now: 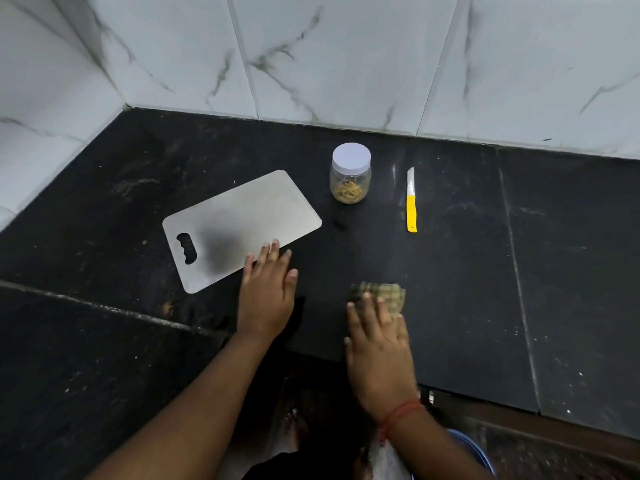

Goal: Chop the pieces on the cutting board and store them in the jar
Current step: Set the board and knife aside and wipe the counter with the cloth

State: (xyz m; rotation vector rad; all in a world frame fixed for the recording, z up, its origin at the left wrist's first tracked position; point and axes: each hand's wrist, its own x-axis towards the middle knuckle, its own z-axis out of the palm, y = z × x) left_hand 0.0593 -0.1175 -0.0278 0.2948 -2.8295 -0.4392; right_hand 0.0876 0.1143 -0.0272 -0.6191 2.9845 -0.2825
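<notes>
A bare steel cutting board [242, 216] lies on the black counter, its handle hole toward the near left. Behind its right corner stands a clear jar [350, 174] with a white lid on, holding yellowish chopped pieces. A knife with a yellow handle [411, 202] lies to the right of the jar, blade pointing away. My left hand [268, 292] lies flat, fingers together, its fingertips on the board's near edge. My right hand [379, 348] presses flat on a greenish checked cloth [381, 294] on the counter.
White marble-patterned wall tiles [346, 64] close off the back and left of the black counter [485, 271]. The counter's front edge runs below my right wrist, with a blue rim [471, 448] under it. A seam crosses the counter at the left.
</notes>
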